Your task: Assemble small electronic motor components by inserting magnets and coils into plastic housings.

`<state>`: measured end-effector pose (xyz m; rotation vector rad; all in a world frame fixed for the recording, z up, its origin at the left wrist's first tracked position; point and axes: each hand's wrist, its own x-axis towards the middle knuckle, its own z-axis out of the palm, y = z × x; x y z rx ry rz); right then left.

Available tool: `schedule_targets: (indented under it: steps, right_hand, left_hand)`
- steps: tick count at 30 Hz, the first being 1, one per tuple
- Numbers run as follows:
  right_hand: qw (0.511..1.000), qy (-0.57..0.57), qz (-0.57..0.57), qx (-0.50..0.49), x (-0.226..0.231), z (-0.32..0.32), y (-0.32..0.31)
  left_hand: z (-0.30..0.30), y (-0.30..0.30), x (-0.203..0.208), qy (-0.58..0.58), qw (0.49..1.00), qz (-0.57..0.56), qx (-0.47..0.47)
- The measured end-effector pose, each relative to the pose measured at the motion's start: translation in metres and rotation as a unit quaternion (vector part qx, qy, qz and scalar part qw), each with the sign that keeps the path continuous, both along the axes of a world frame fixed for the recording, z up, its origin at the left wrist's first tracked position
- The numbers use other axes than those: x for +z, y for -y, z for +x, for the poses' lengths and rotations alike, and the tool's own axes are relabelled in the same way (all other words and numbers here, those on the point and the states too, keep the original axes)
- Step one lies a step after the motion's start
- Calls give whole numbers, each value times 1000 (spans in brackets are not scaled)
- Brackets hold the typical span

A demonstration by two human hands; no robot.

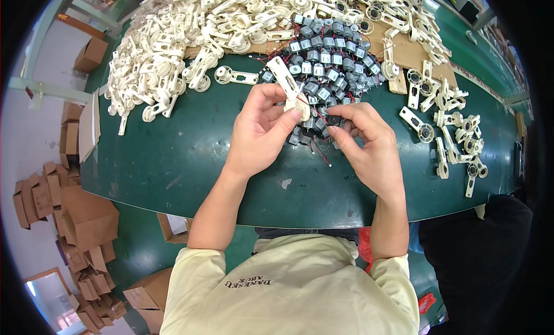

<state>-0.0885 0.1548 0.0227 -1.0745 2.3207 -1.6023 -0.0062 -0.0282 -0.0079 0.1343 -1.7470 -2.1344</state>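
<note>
My left hand grips a cream plastic housing by its round lower end, thumb in front, its long slotted arm tilted up and to the left. Beside it, my right hand is closed, thumb and fingers around a small black part whose kind I cannot make out. A thin red wire runs from the housing toward the right fingertips. Just beyond both hands lies a heap of small silver motors with red and black wires; part of it is hidden behind my fingers.
Cream housings are piled across the far and left side of the green table. At the right lie several housings with dark round inserts. Flattened cardboard sits under the far pile. Cardboard boxes stand on the floor at left.
</note>
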Motion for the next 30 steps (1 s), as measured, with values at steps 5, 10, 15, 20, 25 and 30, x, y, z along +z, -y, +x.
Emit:
schedule_targets:
  steps: [5, 10, 15, 20, 25, 30]
  right_hand:
    - [961, 244, -129, 15, -3, 5, 0]
    - [937, 302, -170, 45, -1, 8, 1]
    - [943, 230, -241, 4, -7, 11, 7]
    - [977, 102, -189, 11, -6, 8, 6]
    - [989, -30, -146, -1, -5, 7, 8]
    - [986, -128, -103, -24, -6, 8, 9]
  left_hand:
    - [-2, 2, -2, 33, 999, 19, -27]
    - [2, -3, 3, 93, 986, 93, -100]
    - [4, -1, 6, 98, 978, 127, -137]
    - [2, 3, 1, 87, 974, 175, -117]
    - [1, 3, 6, 92, 966, 200, -137]
    - [3, 2, 1, 91, 956, 208, -186]
